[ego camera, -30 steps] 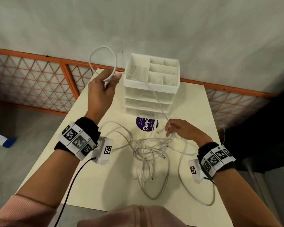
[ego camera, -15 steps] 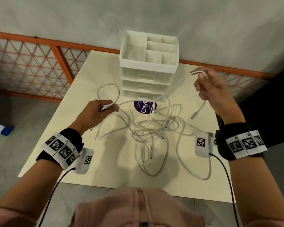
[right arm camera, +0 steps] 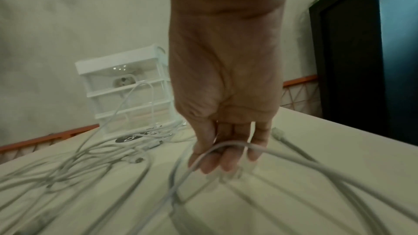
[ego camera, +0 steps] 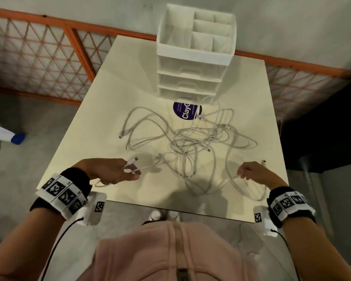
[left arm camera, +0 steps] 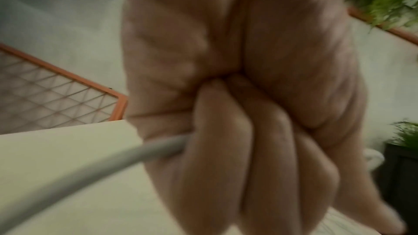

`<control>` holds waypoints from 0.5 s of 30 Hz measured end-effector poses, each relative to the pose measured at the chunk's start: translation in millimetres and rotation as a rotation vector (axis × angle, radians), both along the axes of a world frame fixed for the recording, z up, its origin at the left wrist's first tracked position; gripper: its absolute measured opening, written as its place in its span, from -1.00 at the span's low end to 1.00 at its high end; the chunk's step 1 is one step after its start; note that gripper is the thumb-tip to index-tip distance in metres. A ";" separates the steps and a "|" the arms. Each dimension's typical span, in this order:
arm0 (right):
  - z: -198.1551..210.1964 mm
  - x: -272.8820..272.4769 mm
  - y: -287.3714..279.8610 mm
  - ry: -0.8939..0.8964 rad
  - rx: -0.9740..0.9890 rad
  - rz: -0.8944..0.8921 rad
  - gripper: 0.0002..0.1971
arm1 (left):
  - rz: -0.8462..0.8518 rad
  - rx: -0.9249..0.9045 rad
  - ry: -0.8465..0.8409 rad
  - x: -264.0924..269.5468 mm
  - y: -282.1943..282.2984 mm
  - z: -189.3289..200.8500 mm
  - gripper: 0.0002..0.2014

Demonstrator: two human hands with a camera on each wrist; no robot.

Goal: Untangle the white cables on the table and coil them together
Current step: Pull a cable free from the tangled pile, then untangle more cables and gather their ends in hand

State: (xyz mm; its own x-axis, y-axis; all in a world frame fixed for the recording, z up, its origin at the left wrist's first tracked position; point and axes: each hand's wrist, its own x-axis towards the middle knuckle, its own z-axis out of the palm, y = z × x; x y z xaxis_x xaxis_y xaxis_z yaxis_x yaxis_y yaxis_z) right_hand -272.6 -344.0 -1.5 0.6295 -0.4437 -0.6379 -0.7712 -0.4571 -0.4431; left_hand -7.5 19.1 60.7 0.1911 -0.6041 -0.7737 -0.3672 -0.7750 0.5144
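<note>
Pretty dim indoor light, greenish cast overall. Soft shadows sit under the cables (ego camera: 190,142) on the counter (ego camera: 109,110). The head view bends hard at the edges. Both wrist views are smeared; the left hand (left arm camera: 237,113) is a blurry blob.

White cables (ego camera: 193,142), cream table (ego camera: 118,82)

Both hands now low at table (ego camera: 101,102) near edge: left hand (ego camera: 111,172) grips cable end, right hand (ego camera: 251,175) dropped, fingers hooking cable loop (right arm camera: 228,145).

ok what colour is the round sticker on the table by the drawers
Dark purple with white lettering; the sticker shows best in the head view, in front of the drawers.
</note>
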 end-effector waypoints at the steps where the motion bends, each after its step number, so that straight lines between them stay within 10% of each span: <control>1: -4.5 2.6 -2.6 0.004 -0.078 0.015 -0.73 | 0.064 -0.008 0.049 -0.5 3.5 2.6 -0.51; 5: 11.3 48.9 9.9 -0.140 -0.325 -0.002 -0.88 | 0.292 -0.160 0.084 0.1 19.8 8.6 -0.16; 15: 35.5 237.2 123.1 -0.433 -0.122 0.472 -0.83 | 0.925 -0.443 0.059 21.6 36.7 0.2 -0.70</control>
State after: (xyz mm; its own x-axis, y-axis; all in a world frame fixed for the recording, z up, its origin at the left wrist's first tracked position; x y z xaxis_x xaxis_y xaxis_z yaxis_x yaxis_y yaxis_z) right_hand -35.3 -220.9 34.1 0.9633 -0.1101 -0.2448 -0.2385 -0.7696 -0.5923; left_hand 14.1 55.8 60.9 0.6960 -0.4734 -0.5399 0.3121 -0.4777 0.8212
